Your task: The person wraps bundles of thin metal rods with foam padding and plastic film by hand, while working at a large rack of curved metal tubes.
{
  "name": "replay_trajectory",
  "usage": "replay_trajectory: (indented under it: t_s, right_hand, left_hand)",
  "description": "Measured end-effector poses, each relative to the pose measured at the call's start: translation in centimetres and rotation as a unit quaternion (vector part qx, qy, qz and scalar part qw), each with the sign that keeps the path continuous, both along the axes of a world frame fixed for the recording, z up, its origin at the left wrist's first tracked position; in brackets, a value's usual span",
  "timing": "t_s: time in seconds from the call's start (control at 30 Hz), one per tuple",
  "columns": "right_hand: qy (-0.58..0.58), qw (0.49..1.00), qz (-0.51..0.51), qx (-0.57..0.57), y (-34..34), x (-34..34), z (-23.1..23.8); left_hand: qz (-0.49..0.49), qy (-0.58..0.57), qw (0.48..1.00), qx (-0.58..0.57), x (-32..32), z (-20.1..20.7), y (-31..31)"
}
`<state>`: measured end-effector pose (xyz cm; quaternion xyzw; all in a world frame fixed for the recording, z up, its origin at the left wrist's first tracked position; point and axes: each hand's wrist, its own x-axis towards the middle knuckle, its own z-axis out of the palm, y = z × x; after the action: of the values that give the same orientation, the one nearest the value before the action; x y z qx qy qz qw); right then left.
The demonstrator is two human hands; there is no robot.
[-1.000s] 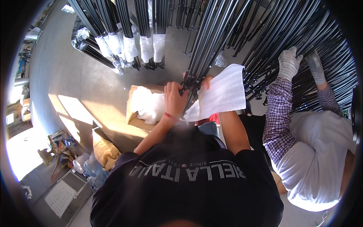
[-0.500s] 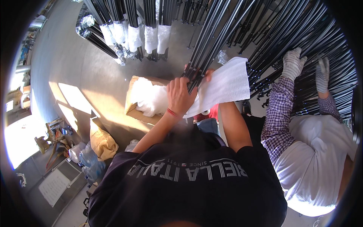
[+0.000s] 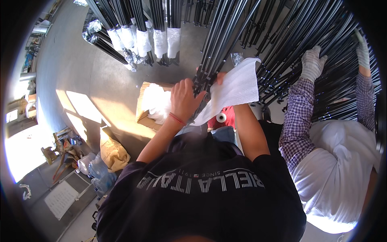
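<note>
A bundle of long black rods (image 3: 215,44) slants down toward me, its near ends between my hands. My left hand (image 3: 185,99) is closed against the bundle's left side, thumb across the ends. On the other side, my right hand (image 3: 220,78) shows only its fingertips, curled at the edge of a white foam sheet (image 3: 240,82). The sheet covers the rest of that hand and hangs beside the rod ends, its lower corner reaching down between my forearms.
Left of my hands stands a cardboard box (image 3: 142,115) with white sheets. Wrapped rod bundles (image 3: 159,42) stand beyond. At right, a co-worker's gloved hands (image 3: 313,64) are over a large pile of black rods (image 3: 322,88). A yellow-brown bag (image 3: 114,151) lies lower left.
My left hand has shifted slightly left and its thumb now stretches across the rod ends. The foam sheet has drawn in a little toward the rods. The co-worker's farther hand has moved up and right.
</note>
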<state>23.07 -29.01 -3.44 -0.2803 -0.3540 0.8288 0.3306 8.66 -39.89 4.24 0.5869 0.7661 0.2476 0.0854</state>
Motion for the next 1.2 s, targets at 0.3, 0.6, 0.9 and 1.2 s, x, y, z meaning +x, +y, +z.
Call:
replay_trajectory:
  t_s: [0.3, 0.6, 0.9, 1.2]
  right_hand:
    - [0.013, 0.999, -0.026, -0.015, 0.1, 0.8, 0.0]
    - [0.027, 0.999, -0.030, -0.035, -0.3, 0.9, 0.1]
    - [0.026, 0.998, -0.045, -0.044, -0.9, 1.4, 0.0]
    - [0.161, 0.984, 0.055, -0.058, -2.0, 3.2, 1.4]
  left_hand:
    - [0.077, -0.050, 0.995, 0.042, 3.6, -1.5, 0.2]
    - [0.119, -0.039, 0.992, 0.009, 4.7, -2.1, -0.3]
    - [0.020, -0.040, 0.986, 0.163, 0.3, 0.4, 0.4]
    - [-0.303, -0.595, 0.715, -0.210, -3.4, -1.0, 10.5]
